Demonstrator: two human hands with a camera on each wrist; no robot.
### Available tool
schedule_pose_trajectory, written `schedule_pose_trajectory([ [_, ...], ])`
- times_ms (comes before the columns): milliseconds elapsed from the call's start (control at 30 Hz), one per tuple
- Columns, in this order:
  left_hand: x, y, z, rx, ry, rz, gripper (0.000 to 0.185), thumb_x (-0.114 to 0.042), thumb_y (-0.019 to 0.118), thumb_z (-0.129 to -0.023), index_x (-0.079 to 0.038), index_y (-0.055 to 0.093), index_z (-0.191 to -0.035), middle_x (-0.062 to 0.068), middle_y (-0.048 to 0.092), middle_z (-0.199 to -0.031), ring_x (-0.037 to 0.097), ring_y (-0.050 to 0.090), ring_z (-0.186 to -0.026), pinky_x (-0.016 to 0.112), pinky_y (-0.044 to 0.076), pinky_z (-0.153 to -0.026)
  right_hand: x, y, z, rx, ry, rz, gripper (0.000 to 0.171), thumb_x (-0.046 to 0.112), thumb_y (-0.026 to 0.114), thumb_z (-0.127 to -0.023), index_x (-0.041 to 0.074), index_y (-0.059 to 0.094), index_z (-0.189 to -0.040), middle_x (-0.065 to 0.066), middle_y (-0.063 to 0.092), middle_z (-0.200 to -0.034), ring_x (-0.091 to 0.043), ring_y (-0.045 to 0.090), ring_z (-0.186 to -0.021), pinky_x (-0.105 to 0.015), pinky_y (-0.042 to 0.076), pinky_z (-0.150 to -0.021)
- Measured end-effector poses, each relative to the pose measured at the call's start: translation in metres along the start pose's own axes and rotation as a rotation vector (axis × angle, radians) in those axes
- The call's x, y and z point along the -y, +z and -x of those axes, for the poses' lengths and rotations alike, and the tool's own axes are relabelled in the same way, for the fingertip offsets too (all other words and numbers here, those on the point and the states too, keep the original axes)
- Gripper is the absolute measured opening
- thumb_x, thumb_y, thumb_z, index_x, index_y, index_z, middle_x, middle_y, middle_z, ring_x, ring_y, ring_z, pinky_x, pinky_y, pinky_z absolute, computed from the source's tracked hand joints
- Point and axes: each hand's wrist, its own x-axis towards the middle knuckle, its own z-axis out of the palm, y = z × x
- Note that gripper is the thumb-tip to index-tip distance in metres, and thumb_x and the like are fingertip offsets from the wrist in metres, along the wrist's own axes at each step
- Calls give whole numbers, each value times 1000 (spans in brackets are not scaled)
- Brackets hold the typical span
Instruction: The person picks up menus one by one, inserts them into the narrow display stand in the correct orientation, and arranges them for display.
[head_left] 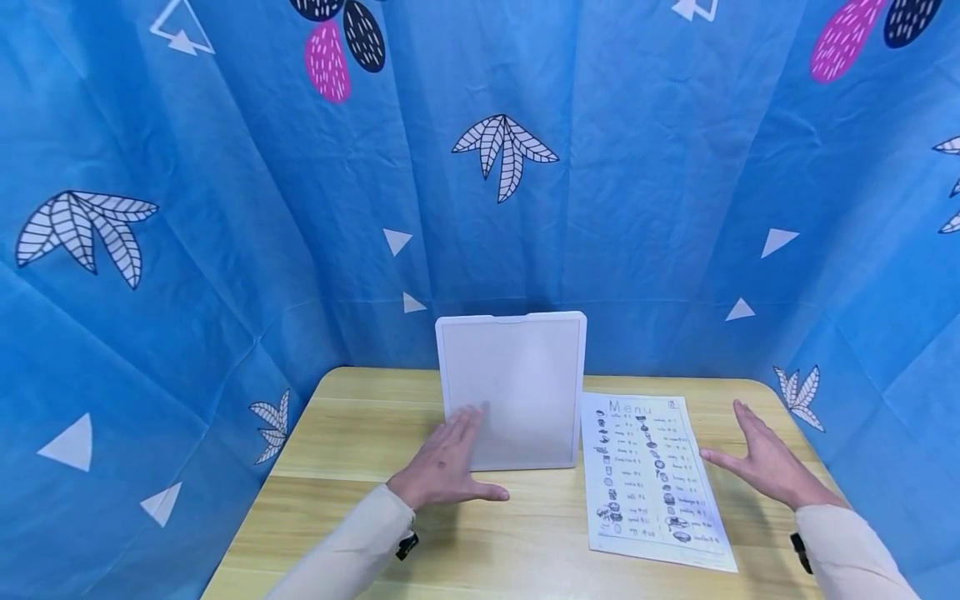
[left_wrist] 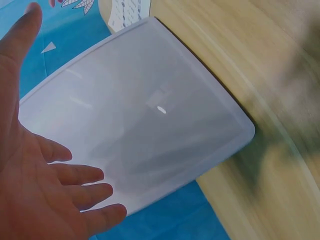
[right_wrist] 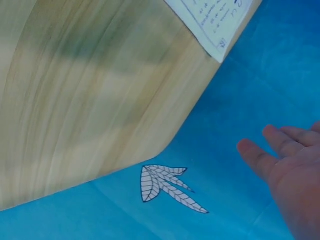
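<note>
A white rectangular board [head_left: 517, 383] with a raised rim stands upright near the back of the table. My left hand [head_left: 446, 462] is in front of its lower left part, fingers extended and thumb spread to the right; in the left wrist view the hand [left_wrist: 55, 185] overlaps the board's surface [left_wrist: 150, 115] and holds nothing. On the table right of the board lies a paper sheet [head_left: 641, 475] headed "Menu", with handwritten lines and small drawings in columns. My right hand [head_left: 768, 458] hovers beyond the sheet's right edge, thumb and fingers apart, nothing in it.
A light wooden table [head_left: 337, 467] with rounded back corners carries the board and sheet. Blue patterned curtain [head_left: 637, 208] hangs behind and along both sides of it. Dark bands [head_left: 407, 546] sit at both wrists, by the pale sleeves.
</note>
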Motion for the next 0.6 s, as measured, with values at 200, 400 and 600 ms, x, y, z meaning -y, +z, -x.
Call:
schedule_pose_trajectory([
  [200,-7,8,-4,0,12,18,127,-74,74,-72,-2,15,-159,22,24,-161,36,24,-148,50,23,-120,-5,4,-2,-6,20,5,117,53,69,-90,-11,-6,-153,-46,7,-151,-66,16,-134,-78,21,-102],
  [400,-14,21,-8,6,9,73,127,-75,73,-71,-1,17,-158,20,25,-161,35,24,-148,48,26,-119,-8,8,-5,0,51,-11,118,54,69,-90,-10,-7,-153,-49,12,-148,-68,20,-130,-79,25,-99],
  [600,-21,33,-11,8,14,84,127,-76,72,-71,0,18,-158,19,26,-161,35,26,-147,49,27,-118,-12,12,-6,-12,77,-21,121,55,71,-88,-9,-8,-153,-50,18,-145,-68,23,-129,-78,27,-99],
])
